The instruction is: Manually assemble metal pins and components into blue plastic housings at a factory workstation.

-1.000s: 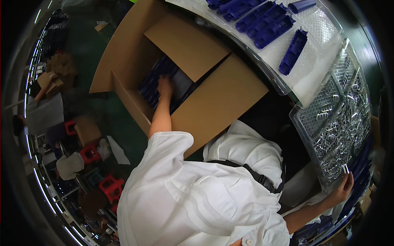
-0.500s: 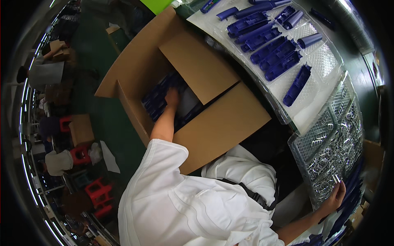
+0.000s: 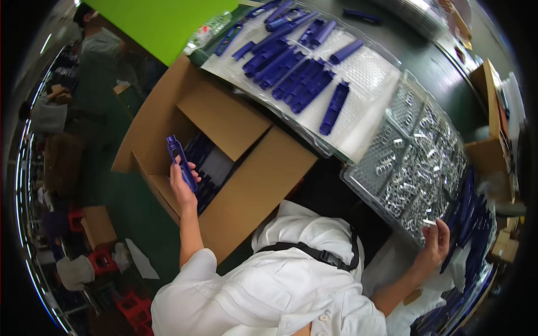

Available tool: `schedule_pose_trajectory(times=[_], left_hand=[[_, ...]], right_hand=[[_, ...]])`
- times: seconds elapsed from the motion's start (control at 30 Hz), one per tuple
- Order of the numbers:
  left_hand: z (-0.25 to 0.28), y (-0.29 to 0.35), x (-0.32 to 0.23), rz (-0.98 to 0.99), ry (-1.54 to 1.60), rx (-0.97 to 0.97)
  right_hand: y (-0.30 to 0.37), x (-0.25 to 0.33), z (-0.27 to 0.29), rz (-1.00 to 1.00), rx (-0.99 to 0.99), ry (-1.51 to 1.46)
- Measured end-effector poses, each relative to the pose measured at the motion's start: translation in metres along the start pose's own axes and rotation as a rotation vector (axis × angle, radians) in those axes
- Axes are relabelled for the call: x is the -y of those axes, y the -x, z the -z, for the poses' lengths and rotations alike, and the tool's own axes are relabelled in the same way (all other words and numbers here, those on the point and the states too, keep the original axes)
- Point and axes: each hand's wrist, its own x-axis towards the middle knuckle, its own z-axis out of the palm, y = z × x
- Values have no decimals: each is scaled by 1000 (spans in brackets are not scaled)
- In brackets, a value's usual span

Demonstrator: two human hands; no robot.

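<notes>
My left hand [image 3: 182,185] is closed around a long blue plastic housing shell [image 3: 176,150], held tilted above an open cardboard box [image 3: 263,173]. Inside that box lie more blue shells [image 3: 208,187], partly covered by a flap. At the right, my right hand [image 3: 434,246] pinches a small shiny metal clip [image 3: 430,222] between thumb and fingertips. It hovers over the near corner of a clear divided tray [image 3: 358,175] heaped with similar silvery metal parts [image 3: 426,162].
Several blue shells [image 3: 302,78] lie in rows on a white sheet [image 3: 358,106] on the bench. Another pile of blue parts [image 3: 468,224] sits beyond my right hand. A green panel [image 3: 162,22] stands at the far left. Red stools [image 3: 103,262] and people fill the left background.
My left hand has come up out of the box with a blue shell. My right hand still pinches a metal piece near the tray. The whole view has shifted.
</notes>
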Motion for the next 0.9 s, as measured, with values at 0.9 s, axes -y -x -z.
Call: schedule_pose_trajectory(times=[0.9], left_hand=[[-288, 251, -36, 504, -12, 1727]], right_hand=[[37, 72, -61, 433, 270, 484]])
